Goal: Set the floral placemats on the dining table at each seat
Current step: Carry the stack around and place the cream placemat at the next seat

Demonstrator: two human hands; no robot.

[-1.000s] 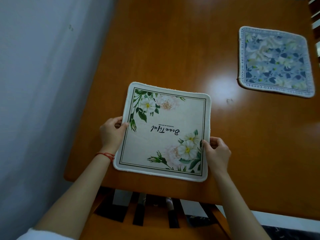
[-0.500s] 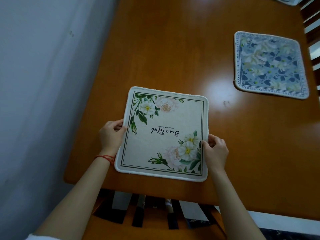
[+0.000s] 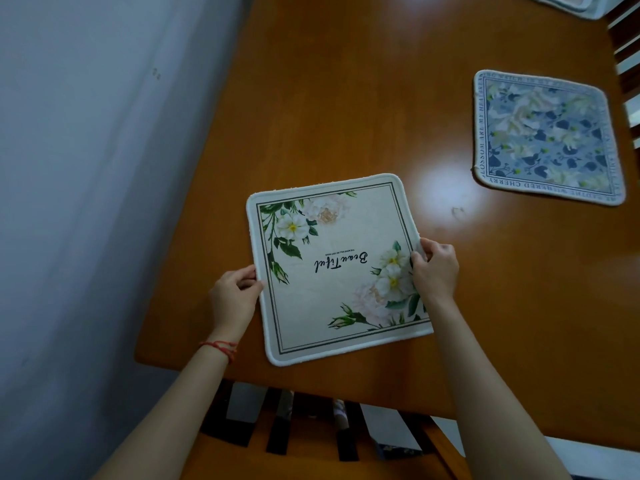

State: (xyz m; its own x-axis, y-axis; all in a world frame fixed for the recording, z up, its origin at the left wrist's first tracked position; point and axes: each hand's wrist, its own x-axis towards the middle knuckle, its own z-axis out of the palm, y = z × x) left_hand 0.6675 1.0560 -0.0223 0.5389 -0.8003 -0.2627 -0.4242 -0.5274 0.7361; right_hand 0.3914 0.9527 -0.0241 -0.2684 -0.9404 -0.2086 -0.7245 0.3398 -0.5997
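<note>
A cream placemat (image 3: pixel 332 271) with white flowers and the word "Beautiful" lies on the wooden dining table (image 3: pixel 346 116) near its front edge. My left hand (image 3: pixel 233 296) pinches its left edge, thumb on top. My right hand (image 3: pixel 434 268) grips its right edge, fingers curled over the border. A blue-grey floral placemat (image 3: pixel 547 136) lies flat farther right on the table. The corner of a third mat (image 3: pixel 568 1) shows at the top right edge.
A grey wall (image 3: pixel 86 202) runs close along the table's left side. A slatted wooden chair (image 3: pixel 311 438) stands tucked under the near table edge. Another chair back (image 3: pixel 627 46) shows at the far right.
Both hands have turned the cream placemat slightly, so its right side sits farther from me and its left front corner nearer the table edge. The blue mat stays put.
</note>
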